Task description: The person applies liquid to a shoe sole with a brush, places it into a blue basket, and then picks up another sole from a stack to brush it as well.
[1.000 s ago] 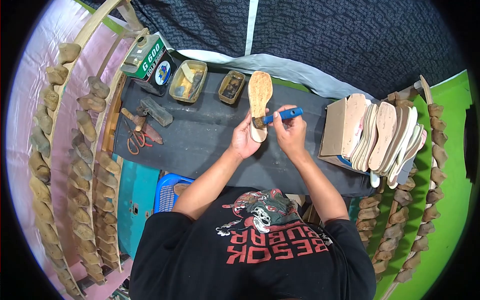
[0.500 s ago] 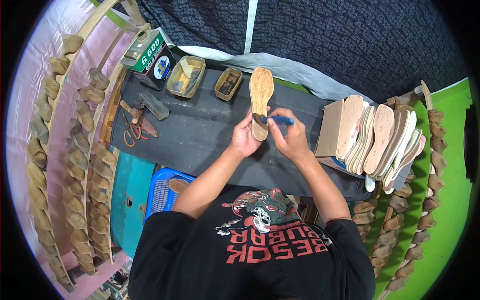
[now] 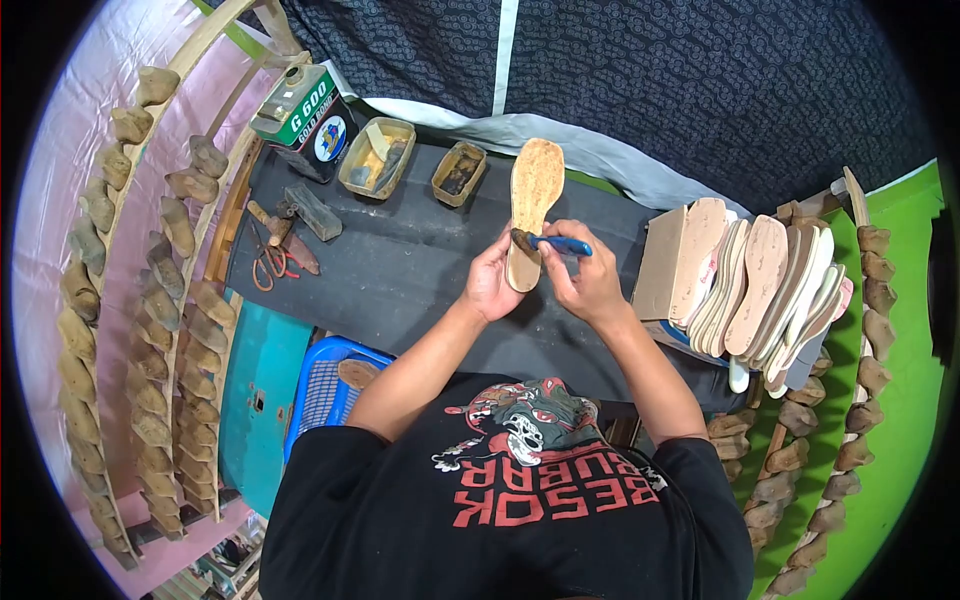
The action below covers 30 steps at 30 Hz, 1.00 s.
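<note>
My left hand [image 3: 491, 280] grips a tan shoe sole [image 3: 535, 185] by its narrower lower half, holding it up over the dark table with the broad end pointing away from me. In my right hand [image 3: 592, 283] is a brush with a blue handle [image 3: 566, 245]. Its dark bristles touch the sole's upper face near the middle, beside my left fingers. A small tub with dark residue [image 3: 459, 174] stands just left of the sole's far end.
A glue can [image 3: 308, 120] and a tub with scraps [image 3: 378, 158] stand at the back left, near scissors [image 3: 268, 265] and a stone-like block [image 3: 314, 212]. A box of stacked soles [image 3: 664, 262] is at right. Racks of shoe lasts [image 3: 158, 260] flank both sides; a blue basket [image 3: 322, 392] sits below.
The view has shifted slightly. The brush remains against the sole, its handle now lying a little flatter, and both hands keep their hold.
</note>
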Motion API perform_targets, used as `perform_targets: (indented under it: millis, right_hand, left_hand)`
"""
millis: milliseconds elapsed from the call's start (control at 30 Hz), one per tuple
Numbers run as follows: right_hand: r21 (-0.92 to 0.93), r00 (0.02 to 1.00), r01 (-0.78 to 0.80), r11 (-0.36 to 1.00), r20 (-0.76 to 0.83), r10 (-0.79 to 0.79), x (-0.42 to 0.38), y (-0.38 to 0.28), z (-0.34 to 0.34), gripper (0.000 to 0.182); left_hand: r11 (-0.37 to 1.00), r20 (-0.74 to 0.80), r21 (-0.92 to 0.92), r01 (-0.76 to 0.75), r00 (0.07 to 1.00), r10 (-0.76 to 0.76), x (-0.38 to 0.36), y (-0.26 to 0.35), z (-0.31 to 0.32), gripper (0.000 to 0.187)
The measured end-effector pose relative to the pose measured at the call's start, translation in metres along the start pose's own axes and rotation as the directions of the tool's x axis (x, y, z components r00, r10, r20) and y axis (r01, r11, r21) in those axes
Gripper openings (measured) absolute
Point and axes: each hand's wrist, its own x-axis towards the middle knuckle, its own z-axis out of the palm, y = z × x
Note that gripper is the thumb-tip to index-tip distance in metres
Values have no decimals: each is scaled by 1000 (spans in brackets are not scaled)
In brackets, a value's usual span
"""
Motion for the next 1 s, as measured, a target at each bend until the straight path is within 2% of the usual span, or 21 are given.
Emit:
perform_targets:
  millis: [200, 267, 400, 500, 600, 667, 700, 767, 833, 900, 1000]
  right_hand:
    - [12, 990, 86, 996, 111, -87, -19, -14, -2, 19]
    - [28, 993, 76, 997, 89, -78, -22, -16, -2, 19]
    - [-15, 997, 51, 999, 63, -50, -23, -10, -8, 18]
    - [-90, 999, 36, 995, 15, -35, -16, 3, -10, 18]
    - [-130, 997, 66, 989, -34, -70, -7, 9, -8, 19]
    - [-139, 992, 106, 985, -56, -114, -6, 6, -1, 19]
    - [-118, 997, 82, 990, 6, -82, -7, 0, -1, 19]
    - [-88, 997, 78, 993, 27, -76, -13, -8, 3, 19]
    - [-77, 997, 56, 995, 53, -52, -19, -13, 4, 19]
    - [-86, 999, 37, 996, -8, -38, -22, -10, 5, 22]
    - [-123, 997, 12, 992, -75, -21, -24, -1, 5, 20]
  left_hand:
    - [1000, 90, -13, -14, 996, 15, 10, 4, -16, 48]
    - [999, 133, -29, -14, 991, 18, 12, 8, -19, 48]
    - [999, 93, -50, -12, 996, 16, 12, 9, -14, 47]
    - [998, 172, -66, 11, 985, 0, 16, 6, -15, 47]
    - [1000, 36, -5, 12, 999, -12, 13, -3, -8, 47]
    - [999, 51, 36, 17, 999, -18, 9, -6, -6, 48]
    - [999, 67, 43, 12, 998, -15, 9, -5, -5, 49]
    - [999, 56, 35, -10, 998, 9, 8, -3, -5, 50]
    - [1000, 118, -10, -14, 993, 15, 10, 0, -19, 50]
    - [997, 145, -71, -5, 989, 15, 9, 4, -23, 49]
    - [998, 130, -61, -13, 991, 21, 4, 5, -21, 49]
